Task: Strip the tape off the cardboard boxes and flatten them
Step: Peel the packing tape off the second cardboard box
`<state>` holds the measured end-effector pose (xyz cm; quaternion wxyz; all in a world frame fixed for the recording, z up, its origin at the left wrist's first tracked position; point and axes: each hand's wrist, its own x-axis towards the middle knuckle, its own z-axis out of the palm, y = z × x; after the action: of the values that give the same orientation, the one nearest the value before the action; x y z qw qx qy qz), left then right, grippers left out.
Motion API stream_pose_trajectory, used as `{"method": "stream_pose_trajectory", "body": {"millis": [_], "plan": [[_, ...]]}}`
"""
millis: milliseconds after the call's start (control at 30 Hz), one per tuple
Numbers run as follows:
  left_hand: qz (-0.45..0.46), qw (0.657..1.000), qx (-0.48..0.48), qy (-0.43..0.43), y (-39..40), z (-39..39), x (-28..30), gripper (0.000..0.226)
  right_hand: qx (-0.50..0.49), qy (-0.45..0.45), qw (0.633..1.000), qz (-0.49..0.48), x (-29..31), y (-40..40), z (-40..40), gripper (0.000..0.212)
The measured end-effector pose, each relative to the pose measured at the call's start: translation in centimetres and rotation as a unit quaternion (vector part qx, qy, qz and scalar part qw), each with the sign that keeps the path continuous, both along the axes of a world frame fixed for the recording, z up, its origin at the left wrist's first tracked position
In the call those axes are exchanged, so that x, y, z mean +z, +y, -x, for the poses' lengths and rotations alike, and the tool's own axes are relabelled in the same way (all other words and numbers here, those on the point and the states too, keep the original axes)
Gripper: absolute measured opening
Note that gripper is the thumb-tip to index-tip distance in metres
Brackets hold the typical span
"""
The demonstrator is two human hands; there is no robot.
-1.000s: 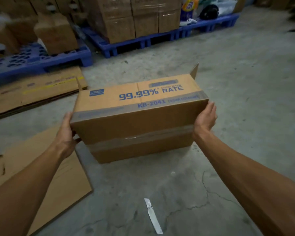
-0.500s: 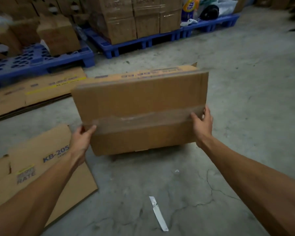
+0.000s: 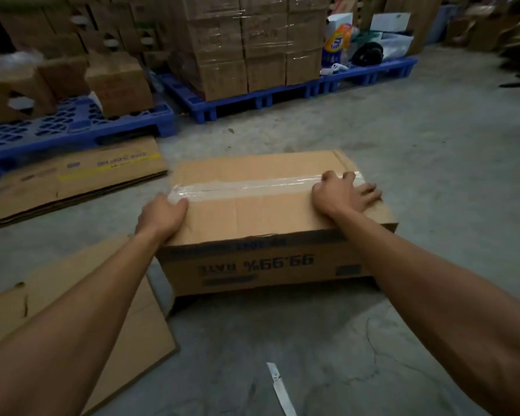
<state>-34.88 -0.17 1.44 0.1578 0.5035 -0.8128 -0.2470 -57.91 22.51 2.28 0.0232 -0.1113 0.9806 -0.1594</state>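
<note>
Box [image 3: 270,211] upside down on floor, tape [image 3: 246,185] up. Left hand [image 3: 161,217] gripping corner, right hand [image 3: 342,195] flat by tape end. Probably next: pick up an edge, peel.

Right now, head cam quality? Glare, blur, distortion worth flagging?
Head view: dim overall, corners darkest. Glare streaks the clear tape across the box top, hiding its edges. Left hand and right hand are fairly sharp; far stacked cartons and the upper-right corner smear. Wide-angle bends the blue pallets.
</note>
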Motion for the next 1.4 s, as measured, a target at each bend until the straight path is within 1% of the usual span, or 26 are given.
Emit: {"method": "stream_pose_trajectory", "body": {"millis": [67, 133, 167, 233, 300, 333, 400, 500, 567, 633, 700, 767, 833, 967, 1033, 1067, 1100, 1133, 1167, 1200, 1233, 1300, 1400], "plan": [[-0.004, 1.000, -0.022, -0.023, 0.5, 0.6, -0.2, 0.059, 0.004, -0.008, 1.000, -0.019, -1.1, 0.7, 0.0, 0.046], [-0.031, 0.996, -0.077, -0.017, 1.2, 1.2, -0.5, 0.060, 0.020, -0.021, 0.999, -0.025, -2.2, 1.7, 0.5, 0.050], [-0.058, 0.991, -0.119, -0.014, 2.0, 1.5, -1.1, 0.062, 0.037, -0.034, 0.998, -0.030, -2.9, 2.2, 0.7, 0.052], [-0.131, 0.970, -0.195, -0.058, 4.4, 2.0, -3.3, 0.073, 0.075, -0.076, 0.993, -0.042, -5.0, 3.2, 0.5, 0.054], [-0.180, 0.953, -0.221, -0.105, 6.7, 2.5, -6.8, 0.076, 0.108, -0.098, 0.988, -0.051, -7.7, 4.0, -0.5, 0.055], [-0.180, 0.953, -0.215, -0.112, 7.2, 2.7, -8.3, 0.074, 0.122, -0.093, 0.987, -0.050, -8.9, 4.3, -1.0, 0.056], [-0.141, 0.962, -0.196, -0.129, 7.4, 3.1, -10.4, 0.068, 0.132, -0.063, 0.988, -0.039, -10.6, 4.4, -1.5, 0.057], [-0.089, 0.968, -0.179, -0.153, 7.2, 3.6, -11.0, 0.065, 0.133, -0.033, 0.990, -0.017, -11.5, 4.3, -1.3, 0.055], [-0.053, 0.974, -0.174, -0.134, 7.3, 3.6, -11.6, 0.063, 0.144, 0.007, 0.989, 0.009, -11.7, 4.2, -1.3, 0.049], [-0.038, 0.981, -0.159, -0.104, 7.7, 3.3, -12.2, 0.061, 0.162, 0.061, 0.983, 0.055, -11.8, 4.0, -1.9, 0.041], [-0.038, 0.985, -0.148, -0.080, 7.7, 3.1, -12.6, 0.060, 0.188, 0.081, 0.971, 0.120, -11.8, 3.7, -3.2, 0.031], [-0.053, 0.985, -0.151, -0.063, 7.4, 2.9, -12.6, 0.060, 0.228, 0.078, 0.953, 0.182, -12.0, 3.7, -5.1, 0.023], [-0.079, 0.984, -0.153, -0.041, 7.3, 2.5, -12.6, 0.059, 0.273, 0.093, 0.932, 0.218, -12.6, 3.9, -7.5, 0.019], [-0.085, 0.987, -0.136, -0.013, 8.0, 2.1, -12.4, 0.059, 0.352, 0.152, 0.898, 0.215, -14.2, 5.0, -11.8, 0.015], [-0.086, 0.988, -0.126, -0.007, 8.3, 2.2, -12.5, 0.059, 0.395, 0.159, 0.888, 0.174, -15.5, 6.0, -13.5, 0.014], [-0.088, 0.988, -0.124, -0.005, 8.2, 2.3, -12.4, 0.059, 0.409, 0.136, 0.891, 0.141, -16.2, 6.5, -14.2, 0.015], [-0.092, 0.988, -0.125, -0.009, 8.1, 2.3, -12.6, 0.059, 0.411, 0.083, 0.902, 0.102, -17.2, 7.0, -15.1, 0.017], [-0.094, 0.987, -0.126, -0.012, 7.9, 2.5, -12.5, 0.060, 0.399, 0.008, 0.915, 0.054, -18.0, 7.4, -15.7, 0.022], [-0.097, 0.987, -0.127, -0.016, 7.7, 2.4, -12.6, 0.061, 0.383, -0.072, 0.921, -0.004, -18.7, 7.8, -16.3, 0.028], [-0.099, 0.987, -0.128, -0.013, 7.5, 2.4, -12.7, 0.061, 0.370, -0.134, 0.917, -0.060, -19.4, 8.2, -16.9, 0.036], [-0.101, 0.986, -0.131, -0.008, 7.3, 2.5, -12.6, 0.061, 0.366, -0.172, 0.909, -0.106, -19.8, 8.5, -17.3, 0.045], [-0.104, 0.985, -0.137, -0.003, 6.9, 2.6, -12.7, 0.062, 0.363, -0.202, 0.896, -0.153, -20.4, 9.1, -18.7, 0.058], [-0.093, 0.985, -0.142, -0.002, 6.4, 2.8, -13.3, 0.064, 0.360, -0.202, 0.899, -0.149, -21.2, 9.6, -20.9, 0.062]]}}
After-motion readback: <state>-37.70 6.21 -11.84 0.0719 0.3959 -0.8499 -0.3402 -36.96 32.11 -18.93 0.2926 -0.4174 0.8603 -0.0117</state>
